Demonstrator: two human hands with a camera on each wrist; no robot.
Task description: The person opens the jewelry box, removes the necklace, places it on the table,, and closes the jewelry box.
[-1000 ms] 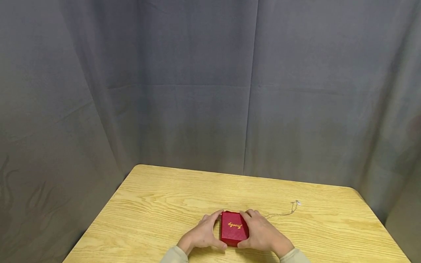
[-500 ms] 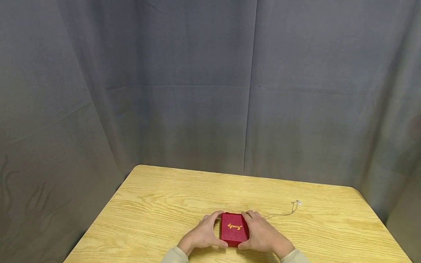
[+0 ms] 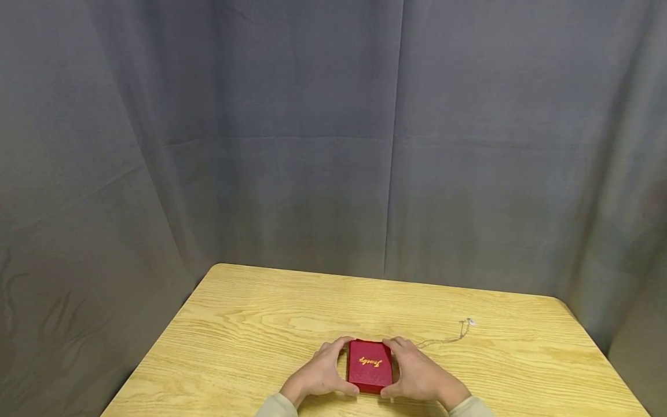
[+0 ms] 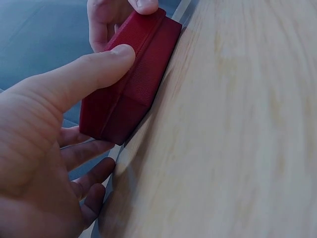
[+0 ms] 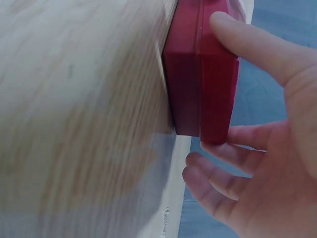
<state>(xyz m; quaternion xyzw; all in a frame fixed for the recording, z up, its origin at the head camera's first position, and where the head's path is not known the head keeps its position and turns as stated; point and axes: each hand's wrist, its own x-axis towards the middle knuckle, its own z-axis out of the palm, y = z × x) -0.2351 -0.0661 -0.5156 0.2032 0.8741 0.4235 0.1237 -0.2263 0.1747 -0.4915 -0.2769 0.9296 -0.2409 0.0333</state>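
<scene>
A red jewelry box (image 3: 370, 366) with gold lettering on its lid lies near the front of the table. My left hand (image 3: 320, 370) grips it from the left, thumb at the near side and fingers around the far side. From the right, my right hand (image 3: 421, 372) holds it the same way. In the left wrist view the left thumb presses the lid edge of the box (image 4: 131, 74). The right wrist view shows the right thumb on the lid part of the box (image 5: 215, 94), with fingertips at its far end. The lid sits on the base, hiding the inside.
A thin silver necklace (image 3: 443, 340) lies stretched out beyond my right hand, a small pale pendant (image 3: 471, 321) at its far end. The wooden table (image 3: 260, 313) ends at a rounded back edge before grey curtains (image 3: 312, 174).
The right hand has shifted slightly right, and a small gap now shows between its palm and the box. Both hands keep their hold; the head view has tilted a little.
</scene>
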